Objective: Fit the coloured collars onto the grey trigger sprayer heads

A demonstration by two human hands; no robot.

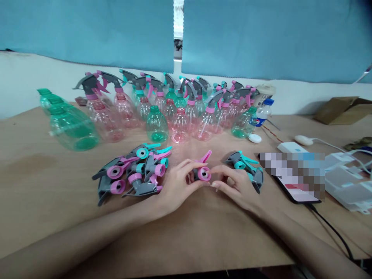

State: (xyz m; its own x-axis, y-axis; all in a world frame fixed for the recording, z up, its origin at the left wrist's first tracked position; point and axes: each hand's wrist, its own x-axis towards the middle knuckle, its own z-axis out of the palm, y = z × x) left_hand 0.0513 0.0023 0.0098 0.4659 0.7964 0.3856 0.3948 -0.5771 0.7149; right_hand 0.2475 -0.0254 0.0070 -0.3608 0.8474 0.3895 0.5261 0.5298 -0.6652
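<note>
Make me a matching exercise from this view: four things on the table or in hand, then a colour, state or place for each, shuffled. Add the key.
Column one
1. Trigger spray head in the left hand
2. Pepsi bottle
3. Smartphone
4. Cardboard box

Column two
A. Lying face up, to the right of the right hand
B. Pink collar
C. Brown, toward the back at the far right
D. Blue cap

Right pairs: 1-B, 2-D, 3-A, 4-C
</note>
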